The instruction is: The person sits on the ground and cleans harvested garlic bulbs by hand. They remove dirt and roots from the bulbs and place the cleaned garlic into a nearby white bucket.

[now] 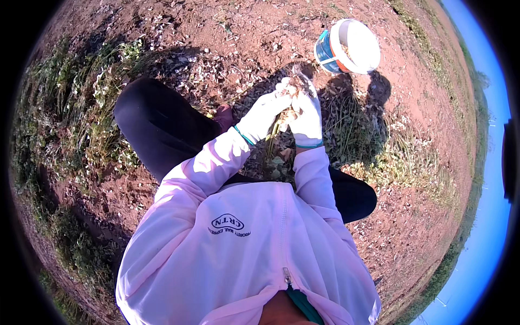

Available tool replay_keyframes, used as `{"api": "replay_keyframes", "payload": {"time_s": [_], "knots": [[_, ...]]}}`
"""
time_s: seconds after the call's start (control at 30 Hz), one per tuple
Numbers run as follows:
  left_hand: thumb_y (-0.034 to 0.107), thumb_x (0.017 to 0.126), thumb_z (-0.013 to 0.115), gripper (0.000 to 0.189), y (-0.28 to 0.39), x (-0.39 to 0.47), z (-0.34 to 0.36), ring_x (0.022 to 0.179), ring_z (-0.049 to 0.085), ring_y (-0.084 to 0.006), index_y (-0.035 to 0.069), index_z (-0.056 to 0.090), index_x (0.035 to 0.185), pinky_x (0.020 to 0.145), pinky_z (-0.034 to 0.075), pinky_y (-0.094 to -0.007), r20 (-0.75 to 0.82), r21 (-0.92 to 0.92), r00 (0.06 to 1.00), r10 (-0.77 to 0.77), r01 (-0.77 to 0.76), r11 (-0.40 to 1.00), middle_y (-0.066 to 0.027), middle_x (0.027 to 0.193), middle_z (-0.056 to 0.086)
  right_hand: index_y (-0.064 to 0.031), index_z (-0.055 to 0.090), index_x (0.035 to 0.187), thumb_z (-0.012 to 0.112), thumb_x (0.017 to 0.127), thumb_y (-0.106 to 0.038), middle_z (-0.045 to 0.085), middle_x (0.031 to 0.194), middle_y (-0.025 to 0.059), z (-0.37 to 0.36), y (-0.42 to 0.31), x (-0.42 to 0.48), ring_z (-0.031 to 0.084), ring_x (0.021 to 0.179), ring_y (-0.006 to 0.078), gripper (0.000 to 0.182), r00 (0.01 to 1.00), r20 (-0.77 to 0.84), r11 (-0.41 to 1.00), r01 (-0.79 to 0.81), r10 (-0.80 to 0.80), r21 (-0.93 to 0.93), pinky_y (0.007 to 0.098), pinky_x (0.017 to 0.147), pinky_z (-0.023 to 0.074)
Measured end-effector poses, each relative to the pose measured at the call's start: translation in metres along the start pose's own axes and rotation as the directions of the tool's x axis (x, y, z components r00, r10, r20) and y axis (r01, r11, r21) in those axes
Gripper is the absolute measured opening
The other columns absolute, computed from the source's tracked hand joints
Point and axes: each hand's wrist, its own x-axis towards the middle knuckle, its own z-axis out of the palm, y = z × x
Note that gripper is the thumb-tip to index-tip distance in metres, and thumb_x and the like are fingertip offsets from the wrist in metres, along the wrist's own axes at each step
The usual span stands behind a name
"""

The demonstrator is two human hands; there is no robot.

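My left hand (262,115), in a white work glove with a green cuff, grips a bunch of what look like peanut plants (297,84) from the left. Opposite it, my right hand (307,120), gloved the same way, has hold of the bunch too. Pale pods and tangled roots show at the fingertips and between the palms, washed out by sunlight. Stems (276,129) hang below toward my lap, partly hidden by the gloves. Beyond my right hand, a white plastic bucket (327,53) with a blue and orange label leans open, some pale brown pods inside.
Pulled plants are heaped on the left (107,101), with more lying to the right (353,126) in shadow and sun. My bent knees in dark trousers (158,122) frame the work. Reddish soil (252,24) strewn with dry leaves surrounds me.
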Motion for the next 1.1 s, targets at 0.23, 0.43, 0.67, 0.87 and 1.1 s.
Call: {"api": "replay_keyframes", "payload": {"time_s": [0.23,0.43,0.67,0.87,1.1], "knots": [[0.023,0.092,0.054,0.02,-0.003,-0.002,-0.017,0.062,0.057,-0.009,0.004,0.057,0.098,0.053,0.046,-0.0202,0.05,0.001,0.998,-0.023,0.023,1.0,-0.0017,0.081,0.061,0.0006,0.042,0.127,0.052,0.087,-0.013,0.057,0.115,0.0173,0.011,0.018,-0.019,0.061,0.092,0.0204,0.043,0.977,-0.133,0.986,0.156,-0.163,-0.063,0.0297,0.072,0.0538],[0.031,0.093,0.055,0.037,-0.024,0.004,-0.024,0.094,0.055,-0.0074,0.0,0.053,0.114,0.082,0.046,-0.0236,0.076,0.284,0.986,0.148,-0.164,0.945,-0.0031,0.104,0.06,0.0019,0.041,0.128,0.056,0.083,-0.003,0.058,0.111,0.0104,0.0,-0.001,-0.015,0.059,0.092,0.0161,0.048,0.993,-0.067,0.935,0.072,-0.101,-0.347,0.0296,0.083,0.0488],[0.029,0.084,0.059,0.04,-0.028,0.007,-0.022,0.081,0.066,-0.03,-0.002,0.057,0.109,0.07,0.051,-0.0352,-0.049,0.883,0.887,0.459,-0.176,0.436,-0.0198,0.087,0.066,0.0021,0.043,0.124,0.059,0.08,0.007,0.056,0.104,0.0125,0.017,0.019,-0.004,0.058,0.089,0.0179,0.047,0.902,-0.398,0.974,0.09,-0.167,-0.206,0.0274,0.073,0.0518],[0.026,0.08,0.061,0.029,-0.016,0.003,-0.014,0.068,0.064,-0.035,0.002,0.058,0.097,0.06,0.05,-0.0388,-0.019,0.978,0.851,0.525,-0.093,0.186,-0.02,0.072,0.062,-0.0012,0.047,0.12,0.068,0.076,0.003,0.057,0.1,0.0076,0.019,0.019,0.001,0.057,0.088,0.0152,0.049,0.933,-0.304,0.898,0.045,-0.195,-0.437,0.0264,0.076,0.0508],[0.023,0.081,0.063,0.027,-0.013,0.006,-0.015,0.064,0.064,-0.029,0.001,0.057,0.094,0.058,0.05,-0.0348,-0.035,0.968,0.876,0.481,-0.09,0.234,-0.0164,0.074,0.064,-0.002,0.06,0.099,0.07,0.078,-0.007,0.064,0.09,0.0029,0.024,0.022,0.011,0.059,0.079,0.0097,0.024,0.816,-0.483,0.751,-0.094,-0.318,-0.653,0.0254,0.072,0.0495]]}}
